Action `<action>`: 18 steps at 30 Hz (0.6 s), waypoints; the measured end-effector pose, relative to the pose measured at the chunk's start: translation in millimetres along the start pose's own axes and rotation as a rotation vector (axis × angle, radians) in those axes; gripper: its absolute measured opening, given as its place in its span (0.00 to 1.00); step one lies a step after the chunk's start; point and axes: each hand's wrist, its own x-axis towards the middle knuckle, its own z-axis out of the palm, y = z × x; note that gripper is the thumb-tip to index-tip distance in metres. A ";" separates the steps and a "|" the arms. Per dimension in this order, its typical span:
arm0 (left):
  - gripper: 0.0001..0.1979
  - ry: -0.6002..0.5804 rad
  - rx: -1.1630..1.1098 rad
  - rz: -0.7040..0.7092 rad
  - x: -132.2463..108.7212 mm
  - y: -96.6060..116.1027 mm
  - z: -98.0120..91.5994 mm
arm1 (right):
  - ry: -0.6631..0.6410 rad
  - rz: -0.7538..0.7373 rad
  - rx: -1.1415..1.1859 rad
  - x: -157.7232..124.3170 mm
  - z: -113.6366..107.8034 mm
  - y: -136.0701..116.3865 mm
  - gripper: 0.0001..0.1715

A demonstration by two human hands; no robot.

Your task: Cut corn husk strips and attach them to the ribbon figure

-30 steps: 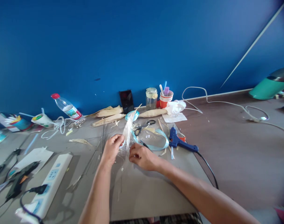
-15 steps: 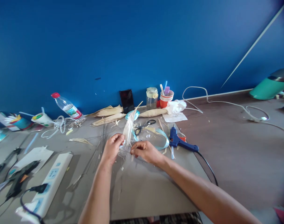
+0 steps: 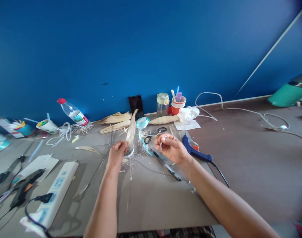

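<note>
My left hand (image 3: pixel 117 154) is closed on the lower end of a pale dried corn husk (image 3: pixel 132 130), which stands upright from the fingers. To the right, my right hand (image 3: pixel 172 148) is raised with the fingers pinched; a small pale strip (image 3: pixel 161 145) shows at the fingertips. Between the hands, light blue ribbon (image 3: pixel 142 142) trails from its roll (image 3: pixel 142 122). A dark pen (image 3: pixel 168 166) lies just below my right hand, and black-handled scissors (image 3: pixel 162 130) lie behind it.
Right of my hand lies a blue glue gun (image 3: pixel 199 154) with its cord. More husks (image 3: pixel 116 118), a jar (image 3: pixel 163 105) and paper cups (image 3: pixel 178 106) line the wall. A white power strip (image 3: pixel 58 188) and black glue gun (image 3: pixel 24 186) are at left. Wires and scraps lie about.
My right hand has moved right and up, away from the husk, uncovering the pen. My left hand still holds the husk, now turned and shifted slightly left.
</note>
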 end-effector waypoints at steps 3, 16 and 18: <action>0.12 0.030 0.021 0.006 0.3 0.7 0.0 | 0.014 -0.106 0.072 3.2 -7.9 -16.4 0.05; 0.14 0.286 -0.046 -0.008 12.7 -12.4 -7.8 | 0.302 -0.409 0.221 10.7 -42.2 -56.8 0.06; 0.14 0.322 -0.085 -0.016 14.0 -12.4 -10.0 | 0.316 -0.461 0.241 10.6 -47.7 -64.7 0.07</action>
